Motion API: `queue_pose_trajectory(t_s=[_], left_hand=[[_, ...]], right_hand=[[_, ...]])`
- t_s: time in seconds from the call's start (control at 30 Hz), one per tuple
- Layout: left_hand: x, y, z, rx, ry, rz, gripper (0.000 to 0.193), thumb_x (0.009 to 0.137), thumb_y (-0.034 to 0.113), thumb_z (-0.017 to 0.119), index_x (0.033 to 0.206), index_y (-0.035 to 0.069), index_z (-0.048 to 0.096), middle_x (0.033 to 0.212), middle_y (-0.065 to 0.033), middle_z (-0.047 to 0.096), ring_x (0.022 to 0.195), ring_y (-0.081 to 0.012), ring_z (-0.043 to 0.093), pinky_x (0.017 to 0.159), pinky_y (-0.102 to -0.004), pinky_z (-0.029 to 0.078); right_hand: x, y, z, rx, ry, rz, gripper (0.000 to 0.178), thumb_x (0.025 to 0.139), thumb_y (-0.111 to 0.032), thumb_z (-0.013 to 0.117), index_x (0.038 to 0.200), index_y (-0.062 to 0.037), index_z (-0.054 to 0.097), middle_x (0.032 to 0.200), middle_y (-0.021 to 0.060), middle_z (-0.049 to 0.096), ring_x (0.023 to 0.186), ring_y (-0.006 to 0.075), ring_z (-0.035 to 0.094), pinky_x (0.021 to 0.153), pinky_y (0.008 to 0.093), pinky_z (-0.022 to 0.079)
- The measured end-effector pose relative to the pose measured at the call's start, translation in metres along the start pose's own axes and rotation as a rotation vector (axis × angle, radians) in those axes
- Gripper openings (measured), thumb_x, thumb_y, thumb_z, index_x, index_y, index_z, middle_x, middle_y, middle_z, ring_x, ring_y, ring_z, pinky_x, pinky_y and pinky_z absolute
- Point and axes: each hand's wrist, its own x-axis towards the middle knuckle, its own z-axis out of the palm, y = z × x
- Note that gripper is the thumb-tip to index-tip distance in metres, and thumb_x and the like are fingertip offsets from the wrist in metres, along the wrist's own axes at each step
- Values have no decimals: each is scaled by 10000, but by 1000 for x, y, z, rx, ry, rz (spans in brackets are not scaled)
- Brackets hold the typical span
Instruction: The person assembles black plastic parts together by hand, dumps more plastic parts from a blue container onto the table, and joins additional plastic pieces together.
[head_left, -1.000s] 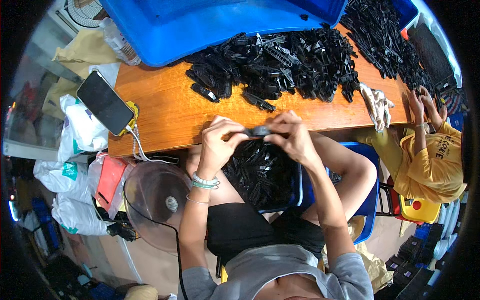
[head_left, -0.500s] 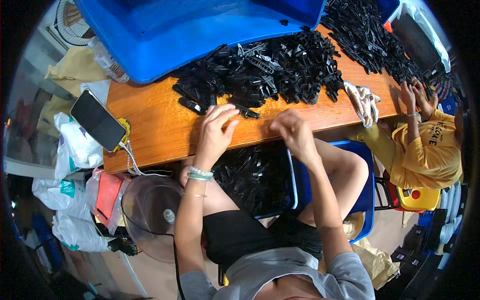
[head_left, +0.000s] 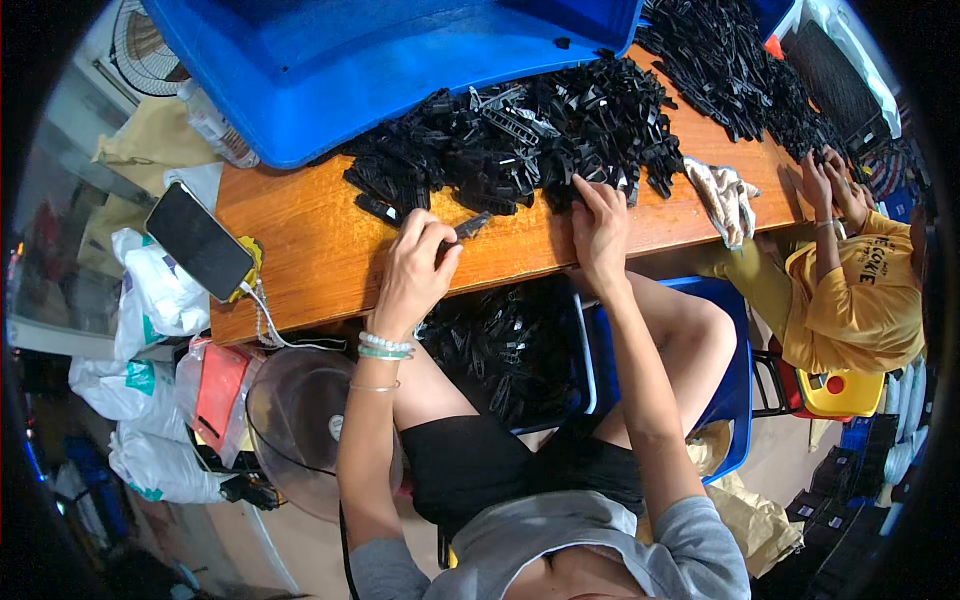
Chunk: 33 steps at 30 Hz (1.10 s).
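A loose heap of small black plastic parts (head_left: 540,130) lies along the wooden table (head_left: 290,240). At the near left of the heap, my left hand (head_left: 412,268) pinches one narrow black plastic part (head_left: 473,225) that sticks out to the right of the fingertips. My right hand (head_left: 602,235) is at the heap's front edge, its index and middle fingers stretched forward onto the nearest parts. I see no part clearly gripped in it. Between my knees, below the table edge, a blue-rimmed bin (head_left: 588,375) holds more black parts.
A large blue tub (head_left: 350,90) stands tilted behind the heap. A phone (head_left: 200,240) with a cable is at the left table edge. A crumpled cloth (head_left: 722,200) lies to the right. Farther right, a co-worker in a yellow shirt (head_left: 860,290) handles a second heap (head_left: 735,80).
My right hand has moved forward to the heap's edge. My left hand has drawn back slightly and now holds the part that lay in front of the heap, turned to a new angle.
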Motion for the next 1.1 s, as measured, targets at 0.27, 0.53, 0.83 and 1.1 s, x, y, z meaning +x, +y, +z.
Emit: queue_pose_trajectory(t_s=[0.27, 0.53, 0.83, 1.1], left_hand=[[-156, 14, -110, -586, 300, -699, 197, 731, -72, 618, 921, -21, 617, 999, -80, 531, 907, -168, 563, 754, -269, 485], [-381, -86, -140, 43, -154, -616, 196, 771, -104, 618, 947, -26, 649, 868, -81, 631, 723, -192, 596, 649, -285, 482], [-88, 4, -39, -470, 174, -382, 129, 812, -54, 634, 939, -70, 650, 1055, -125, 590, 963, -196, 610, 801, -285, 501], [-7, 13, 21, -236, 9, -129, 214, 741, 8, 725, 936, -38, 651, 969, -137, 601, 874, -278, 606, 774, -332, 487]], right_hand=[[-12, -14, -2, 186, -25, -63, 330, 782, 41, 627, 1102, -30, 657, 1020, 130, 610, 942, 298, 541, 836, 364, 460], [-7, -22, -2, 173, 136, -168, 179, 750, 4, 676, 922, -47, 674, 907, 94, 567, 864, 266, 531, 738, 367, 426], [-15, -33, 7, -288, -20, -109, 158, 736, -181, 721, 849, -79, 679, 1042, 72, 556, 1036, 274, 479, 817, 418, 353], [-26, -57, -6, 541, -143, 292, 234, 773, 52, 663, 991, -15, 608, 983, 102, 570, 818, 171, 591, 636, 269, 489]])
